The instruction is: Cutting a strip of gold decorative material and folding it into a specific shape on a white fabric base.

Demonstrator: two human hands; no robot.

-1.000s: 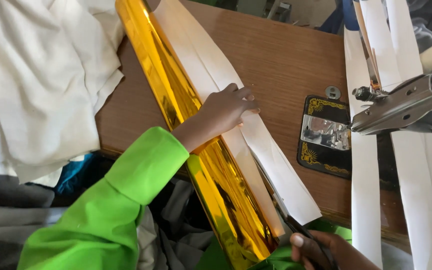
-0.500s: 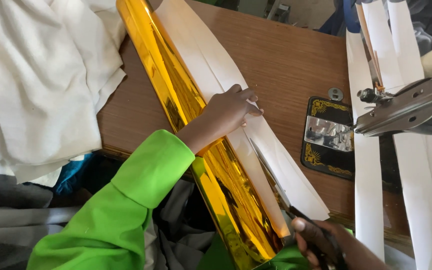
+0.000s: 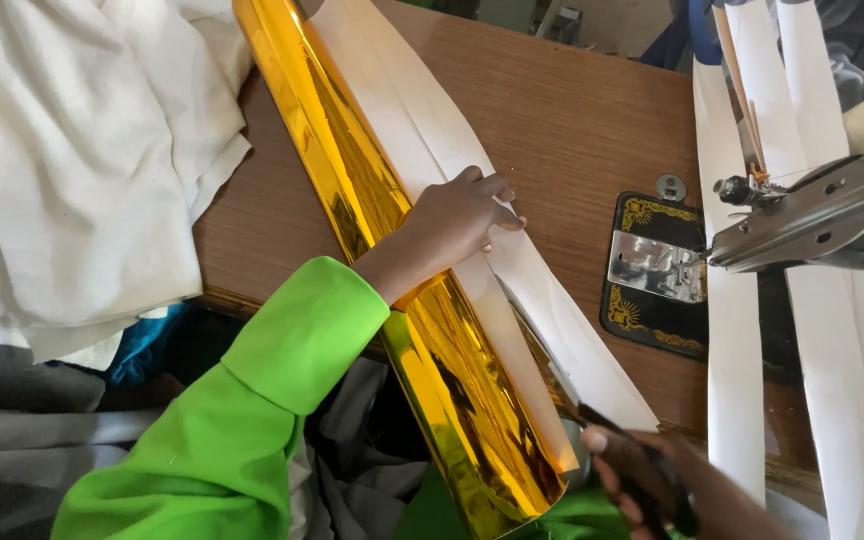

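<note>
A long roll of shiny gold foil [image 3: 372,210] with a white backing sheet [image 3: 422,130] lies diagonally across a brown wooden table [image 3: 572,110]. My left hand [image 3: 457,215], in a bright green sleeve, presses flat on the white sheet beside the gold roll. My right hand [image 3: 642,480] at the bottom edge grips dark-handled scissors [image 3: 562,385], whose blades lie along a cut in the white sheet, pointing up toward the left hand. A cut white strip [image 3: 572,340] lies to the right of the blades.
A sewing machine head [image 3: 812,215] and its black-and-gold needle plate [image 3: 657,265] sit at the right, with long white strips [image 3: 732,380] draped over them. White cloth [image 3: 72,170] is heaped at the left. Grey and dark fabric lies below the table edge.
The right hand and scissors have come up from the bottom edge along the white sheet. The left hand stays pressed on the sheet.
</note>
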